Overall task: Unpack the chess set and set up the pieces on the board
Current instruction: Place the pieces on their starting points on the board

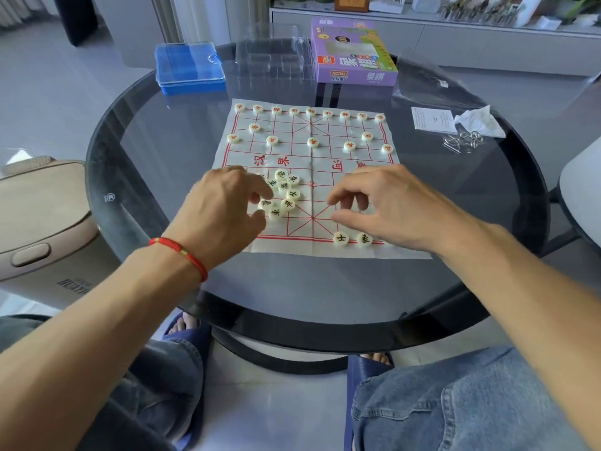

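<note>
Board: paper sheet (312, 203) with red grid, laid flat at frame centre on the round glass surface (162, 157).
Red pieces: red-marked discs (313, 142) are set out on the far half, upper centre; a full back row, two behind it, five in front.
Black pieces: a loose cluster of black-marked discs (284, 193) is bunched left of board centre, not placed on points.
Placed black: two discs (353, 238) are seated side by side on the near edge line, lower centre-right.
Left hand (224, 209): held over the cluster; grip is curled, fingertips down among the discs. Whether one is pinched cannot be told.
Right hand (380, 203): held over the near right half of the board; grip is curled with thumb and fingers near each other. Whether a disc is held cannot be told.
Box: purple carton (353, 50) at upper centre-right, past the board.
Tray: clear plastic insert (270, 56) just left of the carton.
Blue case (190, 68): upper left of the surface.
</note>
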{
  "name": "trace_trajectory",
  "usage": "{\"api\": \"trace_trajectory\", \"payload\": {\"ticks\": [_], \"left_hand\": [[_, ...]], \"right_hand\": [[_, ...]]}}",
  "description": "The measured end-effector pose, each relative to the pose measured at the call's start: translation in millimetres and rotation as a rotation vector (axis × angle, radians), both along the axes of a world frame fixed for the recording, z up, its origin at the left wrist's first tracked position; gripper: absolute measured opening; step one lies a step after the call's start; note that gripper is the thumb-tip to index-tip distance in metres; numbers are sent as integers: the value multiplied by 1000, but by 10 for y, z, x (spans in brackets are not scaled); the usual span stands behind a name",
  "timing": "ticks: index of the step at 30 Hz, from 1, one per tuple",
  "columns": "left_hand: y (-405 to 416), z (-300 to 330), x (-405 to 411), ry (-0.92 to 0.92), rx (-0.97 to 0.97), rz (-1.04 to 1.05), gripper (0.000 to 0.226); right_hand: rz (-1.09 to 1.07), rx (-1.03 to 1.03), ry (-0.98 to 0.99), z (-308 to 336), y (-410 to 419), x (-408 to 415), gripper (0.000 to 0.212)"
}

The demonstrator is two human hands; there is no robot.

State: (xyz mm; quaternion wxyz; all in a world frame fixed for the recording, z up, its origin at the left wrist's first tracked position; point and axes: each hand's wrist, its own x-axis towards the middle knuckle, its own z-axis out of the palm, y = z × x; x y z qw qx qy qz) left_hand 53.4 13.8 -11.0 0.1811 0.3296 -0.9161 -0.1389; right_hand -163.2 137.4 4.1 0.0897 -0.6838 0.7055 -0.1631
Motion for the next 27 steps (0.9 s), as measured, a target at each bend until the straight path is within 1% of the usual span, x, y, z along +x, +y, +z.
{"api": "trace_trajectory", "payload": {"ticks": [3,9,14,17,20,24,27], "left_hand": [[-15,-37,106,-58,28,54,34],[28,-65,161,-109,48,46,41],[13,-57,206,-126,67,53,41],[29,-34,212,-164,72,49,40],[22,-17,213,-186,68,36,39],[14,-12,225,-223,58,20,39],[7,-19,230,-247,55,8,41]], "right_hand": [[42,-16,53,-53,-213,160,22],[95,51,134,-117,-499,331,33],[121,72,170,-90,-515,351,21],[121,62,167,-52,-448,352,19],[55,50,121,39,-381,252,18],[-144,-40,50,83,-365,-106,11],[-244,-74,31,16,-389,-267,13]]}}
